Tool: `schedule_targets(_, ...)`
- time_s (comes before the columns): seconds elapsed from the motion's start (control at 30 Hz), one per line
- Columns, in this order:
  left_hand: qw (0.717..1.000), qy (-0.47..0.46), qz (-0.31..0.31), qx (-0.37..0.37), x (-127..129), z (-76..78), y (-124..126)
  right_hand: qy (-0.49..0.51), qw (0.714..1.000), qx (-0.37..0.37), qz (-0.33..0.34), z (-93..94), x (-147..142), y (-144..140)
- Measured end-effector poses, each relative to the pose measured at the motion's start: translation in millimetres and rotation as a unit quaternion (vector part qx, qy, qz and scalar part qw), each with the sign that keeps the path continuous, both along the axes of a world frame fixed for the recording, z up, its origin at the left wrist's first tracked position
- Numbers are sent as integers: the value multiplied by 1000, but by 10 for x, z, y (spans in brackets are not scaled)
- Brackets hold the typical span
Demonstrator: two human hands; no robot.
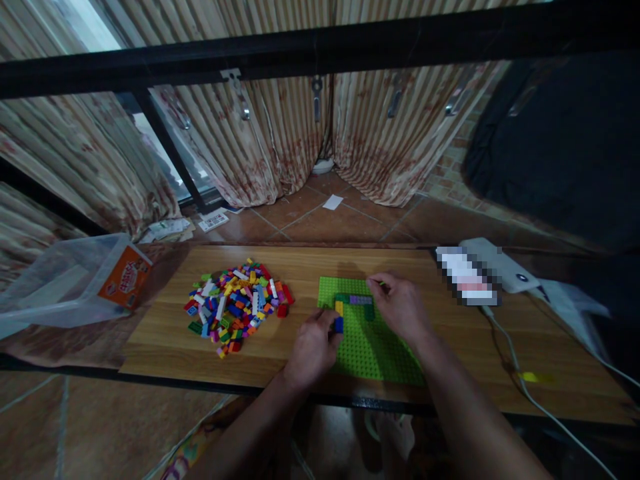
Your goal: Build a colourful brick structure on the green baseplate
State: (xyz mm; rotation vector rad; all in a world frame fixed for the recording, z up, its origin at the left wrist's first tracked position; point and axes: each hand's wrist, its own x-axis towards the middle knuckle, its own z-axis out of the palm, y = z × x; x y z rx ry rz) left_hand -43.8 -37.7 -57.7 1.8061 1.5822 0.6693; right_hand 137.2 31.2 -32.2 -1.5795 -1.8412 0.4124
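The left hand [314,345] rested on the left edge of the baseplate [373,347], fingers curled in, the tips closed on a blue brick [339,325] that sat on the plate just below a yellow brick [339,308]. The right hand [400,305] lay over the plate's upper right part, loosely curled, thumb and forefinger pinched near something small at the far edge (too small to tell what, and whether it was truly gripped I could not tell). Between the two hands a purple brick [361,300] stood in a row with darker green pieces on the plate.

The green plate lay flat on a wooden board [450,333], near its front edge. To the left, well apart from the plate, a heap of loose bricks [237,305] in many colours spread over the board. Further left, a clear plastic tub [55,287] with an orange label lay tipped on its side. On the right, a white device [500,267] sat at the board's far edge, a white cable [515,363] running from it toward the front.
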Motion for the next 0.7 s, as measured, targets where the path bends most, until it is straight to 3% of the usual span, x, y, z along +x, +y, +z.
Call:
schedule_targets(0.33, 999, -8, 34, -13, 22, -34, 21, 9, 1000, -9, 9, -1, -3, -9)
schedule_targets(0.43, 999, -33, 31, -21, 8, -24, 14, 39, 997, -57, 29, 40, -63, -73)
schedule_targets(0.57, 996, -71, 41, -22, -39, 4, 34, 24, 981, -158, 114, 18, -170, -244)
schedule_targets(0.7, 996, -57, 64, -35, -85, 65, 86, -38, 978, -171, 112, -92, -232, -351)
